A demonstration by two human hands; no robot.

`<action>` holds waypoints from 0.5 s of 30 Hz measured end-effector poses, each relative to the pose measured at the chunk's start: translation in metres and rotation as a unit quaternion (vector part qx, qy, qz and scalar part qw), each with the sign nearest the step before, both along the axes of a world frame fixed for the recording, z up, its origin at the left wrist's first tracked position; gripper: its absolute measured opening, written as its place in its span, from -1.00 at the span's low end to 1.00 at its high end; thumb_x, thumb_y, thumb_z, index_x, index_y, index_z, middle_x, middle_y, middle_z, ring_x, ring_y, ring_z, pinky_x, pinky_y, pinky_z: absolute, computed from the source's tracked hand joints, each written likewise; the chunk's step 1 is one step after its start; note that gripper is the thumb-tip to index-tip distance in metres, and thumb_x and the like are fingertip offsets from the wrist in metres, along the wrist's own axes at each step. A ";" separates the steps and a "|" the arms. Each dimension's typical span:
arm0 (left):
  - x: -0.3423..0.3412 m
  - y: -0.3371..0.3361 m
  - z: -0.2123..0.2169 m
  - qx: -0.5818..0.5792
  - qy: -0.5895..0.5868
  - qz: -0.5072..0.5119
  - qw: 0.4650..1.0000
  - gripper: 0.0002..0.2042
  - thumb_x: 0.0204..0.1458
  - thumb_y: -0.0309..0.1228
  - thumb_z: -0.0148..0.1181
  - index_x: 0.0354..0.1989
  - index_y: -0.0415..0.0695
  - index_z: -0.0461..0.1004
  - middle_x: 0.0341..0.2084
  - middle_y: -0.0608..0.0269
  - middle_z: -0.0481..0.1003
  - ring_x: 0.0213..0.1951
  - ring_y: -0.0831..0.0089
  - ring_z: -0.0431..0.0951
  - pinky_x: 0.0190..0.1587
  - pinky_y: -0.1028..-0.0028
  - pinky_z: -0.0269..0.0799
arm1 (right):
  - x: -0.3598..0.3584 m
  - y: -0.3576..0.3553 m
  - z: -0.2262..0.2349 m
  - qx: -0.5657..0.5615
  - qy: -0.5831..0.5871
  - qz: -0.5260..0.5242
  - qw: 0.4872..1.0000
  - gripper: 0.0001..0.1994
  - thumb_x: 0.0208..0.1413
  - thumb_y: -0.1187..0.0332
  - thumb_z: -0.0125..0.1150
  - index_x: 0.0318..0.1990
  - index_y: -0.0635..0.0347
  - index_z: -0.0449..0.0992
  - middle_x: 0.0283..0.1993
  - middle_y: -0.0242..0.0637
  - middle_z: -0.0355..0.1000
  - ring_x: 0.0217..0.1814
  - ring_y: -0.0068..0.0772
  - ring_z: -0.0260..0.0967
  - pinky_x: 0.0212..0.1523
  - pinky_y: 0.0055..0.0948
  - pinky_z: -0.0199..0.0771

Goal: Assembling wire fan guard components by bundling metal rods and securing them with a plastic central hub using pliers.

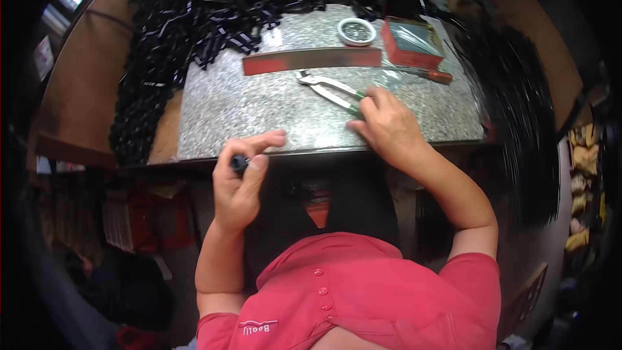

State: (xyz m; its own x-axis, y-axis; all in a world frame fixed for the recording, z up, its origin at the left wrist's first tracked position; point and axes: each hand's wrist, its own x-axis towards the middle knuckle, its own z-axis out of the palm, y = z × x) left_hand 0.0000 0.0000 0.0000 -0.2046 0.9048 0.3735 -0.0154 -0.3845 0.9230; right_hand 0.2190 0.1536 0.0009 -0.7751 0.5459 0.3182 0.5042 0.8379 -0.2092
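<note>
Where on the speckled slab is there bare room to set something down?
The widest bare patch of the slab lies between the black pile and the pliers, below the long strip. Another lies right of the right hand, below the red-handled tool. The back is crowded: the black pile, a white bowl, a red box.

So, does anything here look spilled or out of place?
Nothing looks spilled: the round white bowl stands upright. The heap of shiny black pieces looks untidy, jumbled along the far side of the speckled grey slab.
</note>
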 end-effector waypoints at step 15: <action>-0.007 -0.008 -0.022 -0.056 0.049 0.081 0.994 -0.70 0.02 -0.45 0.23 -0.27 -0.12 0.15 -0.70 0.48 0.18 -0.65 0.76 0.15 -0.58 0.68 0.09 | -0.007 -0.013 0.035 -0.091 0.029 0.026 0.995 -0.76 -0.02 0.28 0.24 -0.45 0.21 0.31 -0.20 -0.17 0.34 -0.09 -0.12 0.33 -0.16 -0.16 0.34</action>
